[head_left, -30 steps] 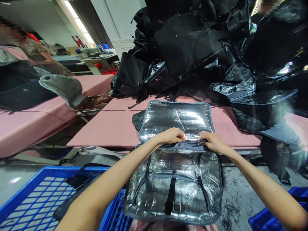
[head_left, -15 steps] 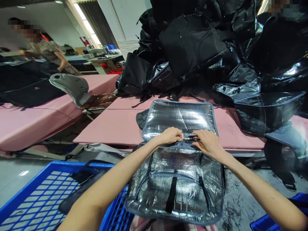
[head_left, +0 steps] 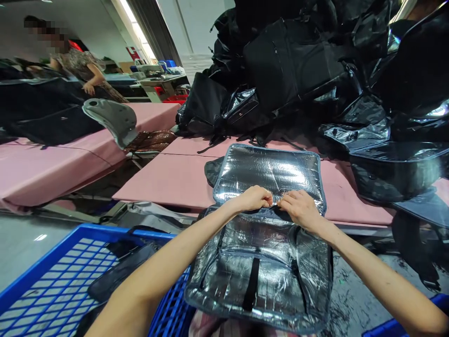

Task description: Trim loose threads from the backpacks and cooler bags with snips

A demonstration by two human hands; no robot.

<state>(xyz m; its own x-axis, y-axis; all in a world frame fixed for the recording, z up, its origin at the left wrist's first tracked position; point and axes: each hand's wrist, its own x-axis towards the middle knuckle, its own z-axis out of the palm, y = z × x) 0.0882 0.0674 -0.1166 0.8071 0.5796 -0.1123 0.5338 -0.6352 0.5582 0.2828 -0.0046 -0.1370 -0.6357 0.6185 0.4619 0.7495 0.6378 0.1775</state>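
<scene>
An insulated bag (head_left: 242,276) with a silver foil lining lies open in front of me, its body tilted at the table's front edge. Its foil-lined lid (head_left: 270,166) is folded back flat on the pink table. My left hand (head_left: 257,197) pinches the dark-trimmed seam between lid and body. Close beside it, almost touching, my right hand (head_left: 298,206) has its fingers curled down at the same seam. Whatever sits under the right fingers is hidden. A black strap (head_left: 251,283) runs down inside the bag.
Black bags (head_left: 291,65) are heaped across the back of the pink table (head_left: 157,180). A blue plastic basket (head_left: 75,234) holding dark pieces stands at lower left. A grey chair (head_left: 112,119) is between the tables. Another person (head_left: 79,68) stands at the far left.
My right hand has closed in toward the left at the seam. A slim dark object seen under its fingers before is now hidden. The view has shifted slightly left.
</scene>
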